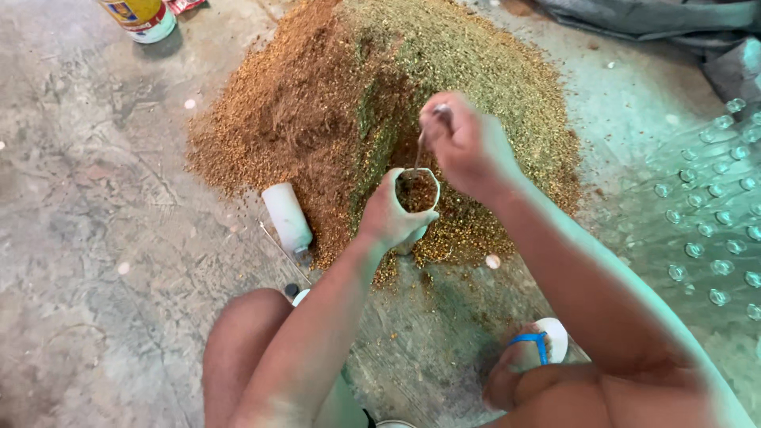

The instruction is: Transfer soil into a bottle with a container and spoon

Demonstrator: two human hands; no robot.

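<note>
Left hand (390, 214) wraps around a small white cup (418, 192), fingers closed on its wall, holding it upright just in front of the big heap of granules (380, 103). Right hand (468, 147) hovers directly above the cup, closed on the handle of a thin metal spoon (419, 150) whose tip dips into the cup's mouth.

The cup already looks nearly full: brown grains show close to its rim, so the filling seems well advanced, with perhaps only a topping-up or levelling left. I cannot tell whether the spoon carries any more material.

To the left of the holding hand, a white bottle (287, 218) lies on its side at the edge of the heap, seemingly untouched. Far off to the right of the spoon hand spreads a sheet of many small clear containers (713, 206); whether they are filled is too small to tell. The heap itself, brown on one side and greenish on the other, remains large.
</note>
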